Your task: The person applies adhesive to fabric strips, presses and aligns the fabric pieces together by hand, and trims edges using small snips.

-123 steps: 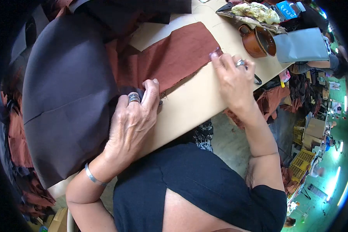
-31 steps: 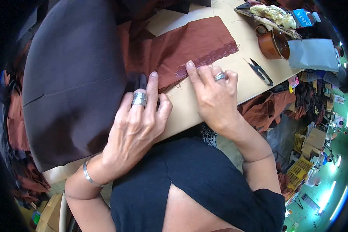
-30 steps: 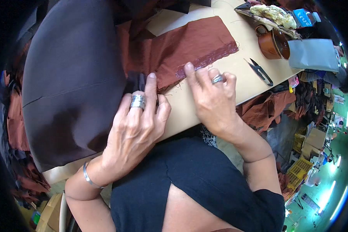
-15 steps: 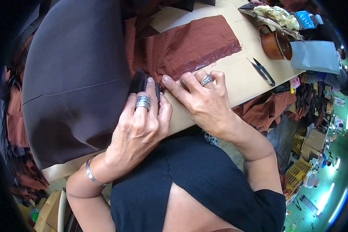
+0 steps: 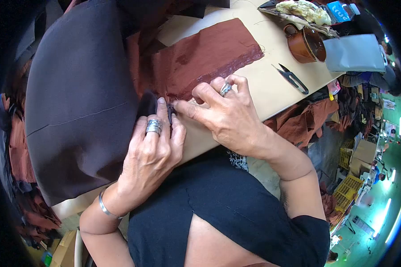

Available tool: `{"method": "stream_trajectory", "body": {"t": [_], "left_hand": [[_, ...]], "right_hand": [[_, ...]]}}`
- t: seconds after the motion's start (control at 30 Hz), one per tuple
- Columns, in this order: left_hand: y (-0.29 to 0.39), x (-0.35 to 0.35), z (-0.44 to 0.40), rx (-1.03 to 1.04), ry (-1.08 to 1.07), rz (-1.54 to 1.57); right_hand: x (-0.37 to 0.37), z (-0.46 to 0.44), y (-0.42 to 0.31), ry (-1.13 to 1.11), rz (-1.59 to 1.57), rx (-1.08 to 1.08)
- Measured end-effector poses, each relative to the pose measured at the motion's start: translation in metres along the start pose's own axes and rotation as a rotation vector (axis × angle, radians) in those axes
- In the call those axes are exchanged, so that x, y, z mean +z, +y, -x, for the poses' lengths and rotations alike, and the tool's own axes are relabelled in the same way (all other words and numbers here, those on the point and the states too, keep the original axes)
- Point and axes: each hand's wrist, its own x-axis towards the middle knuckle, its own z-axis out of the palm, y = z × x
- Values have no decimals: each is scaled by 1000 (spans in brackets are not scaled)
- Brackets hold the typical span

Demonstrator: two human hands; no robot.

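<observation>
A rust-red cloth [image 5: 209, 49] lies on the pale table, its near edge darker and shiny like something wet. On the left a large dark brown cloth [image 5: 80, 98] bulges beside it. My left hand [image 5: 153, 142] has its fingers at the dark fabric fold where the two cloths meet, closed on that fold. My right hand [image 5: 223, 111] is closed, its index finger and thumb at the same spot, near my left fingertips; what they pinch, if anything, is hidden. Black thread snips [image 5: 292, 79] lie to the right of the red cloth.
A brown cup [image 5: 305, 45] stands at the back right, next to a light grey-blue folded item [image 5: 355, 53]. Behind are a crumpled cream item [image 5: 303, 12] and a bottle with a blue label [image 5: 339, 12]. Red and dark scraps [image 5: 303, 118] hang beyond the table's right edge.
My right hand has moved left along the red cloth's near edge to my left fingertips. The snips, earlier under my right hand, are now in view. The dark edge strip now shows along the cloth.
</observation>
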Motion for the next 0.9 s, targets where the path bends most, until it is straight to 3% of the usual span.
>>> {"method": "stream_trajectory", "body": {"t": [0.23,0.37,0.57,0.67,0.9], "left_hand": [[0,1,0,-4,22,22],[0,1,-1,-5,23,31],[-2,1,0,-13,48,45],[-3,-1,-1,-3,38,59],[-3,0,-2,-6,43,52]], "right_hand": [[-5,13,23,-7,46,121],[-8,27,54,-34,372,200],[-34,63,106,90,581,453],[-38,79,113,5,235,659],[-34,78,122,143,20,541]]}}
